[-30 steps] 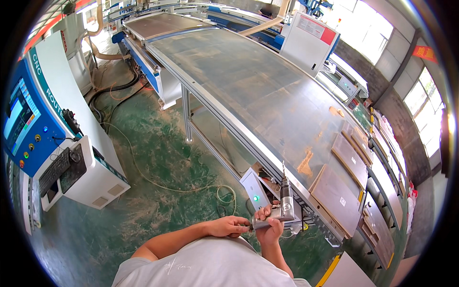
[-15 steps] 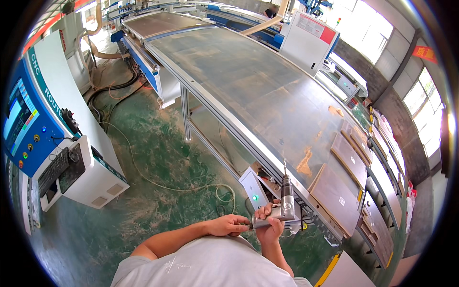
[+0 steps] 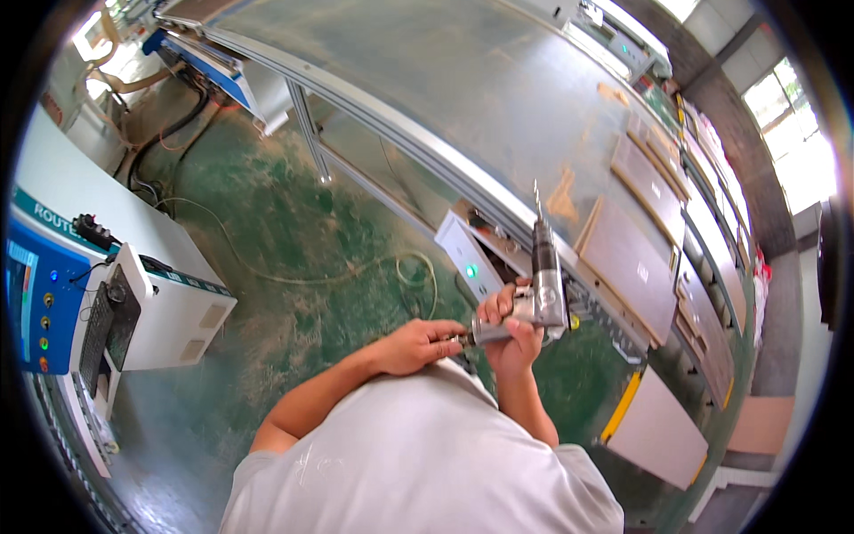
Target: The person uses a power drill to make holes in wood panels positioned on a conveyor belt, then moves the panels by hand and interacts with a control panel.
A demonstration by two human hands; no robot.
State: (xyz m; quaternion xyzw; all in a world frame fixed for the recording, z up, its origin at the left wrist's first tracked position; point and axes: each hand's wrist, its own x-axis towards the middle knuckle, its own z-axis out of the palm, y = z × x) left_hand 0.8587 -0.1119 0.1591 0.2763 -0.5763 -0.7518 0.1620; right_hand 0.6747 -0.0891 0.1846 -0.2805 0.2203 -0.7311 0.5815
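Holding a silver air drill (image 3: 543, 285) close to the chest, the right hand (image 3: 509, 331) is wrapped tight around its handle. The left hand (image 3: 418, 345) pinches the fitting at the handle's end. Both hands have stayed put since a moment ago, so that end looks not yet done. Beyond lies the long grey table (image 3: 498, 107).

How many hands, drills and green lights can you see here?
Hands: 2, left hand and right hand
Drills: 1, a grey pneumatic drill
Green lights: 1, on the white box
Total: 4
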